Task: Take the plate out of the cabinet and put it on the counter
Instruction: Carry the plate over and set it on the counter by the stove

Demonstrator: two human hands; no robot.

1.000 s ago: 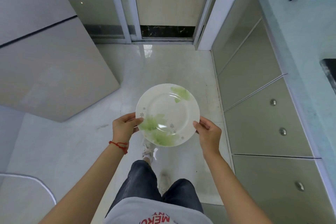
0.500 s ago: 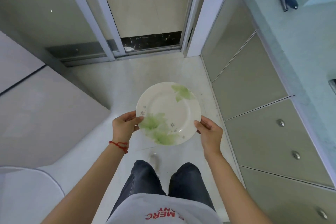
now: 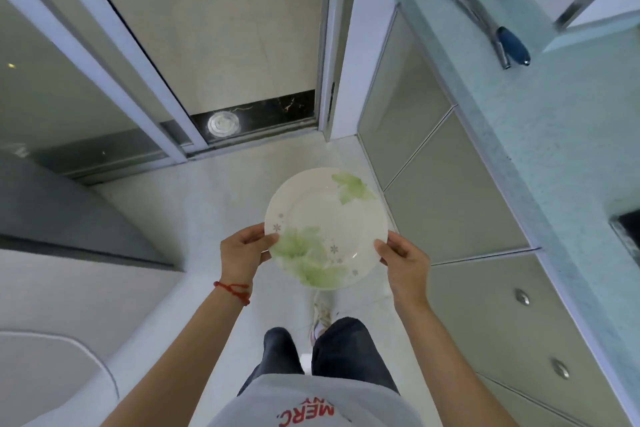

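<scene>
A white plate (image 3: 325, 222) with green leaf prints is held level in front of me over the floor. My left hand (image 3: 242, 250) grips its left rim, thumb on top; a red string is tied at that wrist. My right hand (image 3: 403, 262) grips the right rim. The pale green counter (image 3: 554, 135) runs along the right side, with grey cabinet doors and drawers (image 3: 450, 204) below it. The plate is left of the counter's edge and lower in the picture.
Ladles with a blue handle (image 3: 491, 21) lie on the counter's far end. A dark sink corner (image 3: 628, 229) shows at the right edge. A sliding glass door (image 3: 166, 80) stands ahead, with a floor drain (image 3: 223, 123) at its sill. A white appliance (image 3: 52, 374) sits at lower left.
I have walked forward toward the glass door; the counter and ladles have come closer. The plate stays in both hands in the same grip.
</scene>
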